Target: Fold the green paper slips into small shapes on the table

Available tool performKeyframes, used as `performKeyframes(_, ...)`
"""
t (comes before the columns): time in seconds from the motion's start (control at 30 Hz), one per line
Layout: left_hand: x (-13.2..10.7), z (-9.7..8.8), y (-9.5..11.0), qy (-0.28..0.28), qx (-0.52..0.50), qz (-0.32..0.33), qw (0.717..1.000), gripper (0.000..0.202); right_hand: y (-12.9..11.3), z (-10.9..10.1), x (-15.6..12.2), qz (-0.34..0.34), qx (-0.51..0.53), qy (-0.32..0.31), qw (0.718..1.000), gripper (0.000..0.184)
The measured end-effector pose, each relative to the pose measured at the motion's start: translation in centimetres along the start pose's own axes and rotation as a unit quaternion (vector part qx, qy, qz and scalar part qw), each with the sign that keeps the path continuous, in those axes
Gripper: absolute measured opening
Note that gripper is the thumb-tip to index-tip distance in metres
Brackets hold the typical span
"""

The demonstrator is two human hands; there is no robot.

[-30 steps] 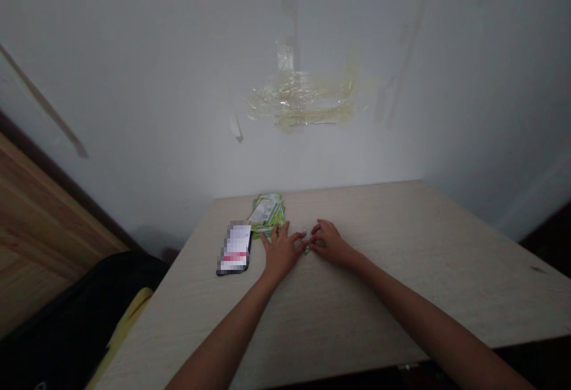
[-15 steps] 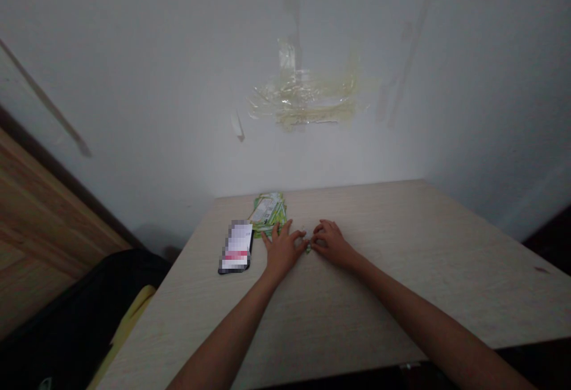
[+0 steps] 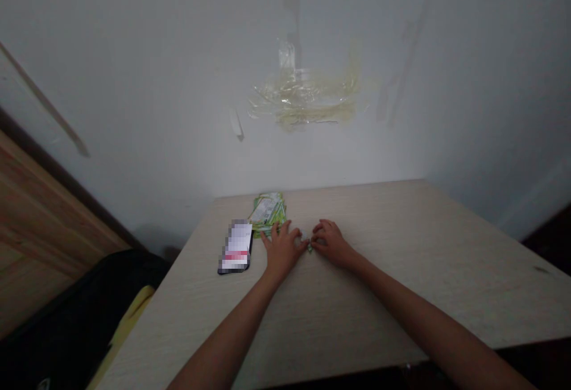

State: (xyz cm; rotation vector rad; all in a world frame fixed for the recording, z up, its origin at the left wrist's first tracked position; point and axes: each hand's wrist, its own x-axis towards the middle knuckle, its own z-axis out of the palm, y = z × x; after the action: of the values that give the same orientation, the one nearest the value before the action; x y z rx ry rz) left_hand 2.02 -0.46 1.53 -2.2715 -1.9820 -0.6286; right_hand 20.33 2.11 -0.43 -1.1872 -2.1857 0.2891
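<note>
My left hand (image 3: 283, 250) rests low over the light wood tabletop. Its thumb and index finger come together at a small green-and-white piece (image 3: 309, 247), while its other fingers are spread. From the opposite side, my right hand (image 3: 331, 244) pinches the same piece, its fingers curled. The piece is mostly covered by fingertips and too small to make out its kind. Just beyond my left fingers lies a loose pile of green-and-white printed packets or cards (image 3: 269, 208). A phone (image 3: 236, 247) with a lit, partly blurred screen lies left of my left hand.
The table (image 3: 379, 318) meets a pale wall (image 3: 178, 81) at the back. Clear, yellowed tape (image 3: 307, 98) is stuck on the wall. Left of the table are a black bag-like item (image 3: 80, 307), yellow fabric (image 3: 134, 313) and a wooden panel (image 3: 35, 217).
Both hands stay nearly where they were, with slight finger movement around the small green piece. The pile and the phone have not moved.
</note>
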Motion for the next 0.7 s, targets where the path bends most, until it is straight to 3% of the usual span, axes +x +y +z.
performKeyframes(0.7,0.05,-0.15,0.02,-0.021,-0.007,-0.019,1.000,0.032,-0.54,-0.04,-0.53,-0.022,-0.001,-0.022,1.000,0.010)
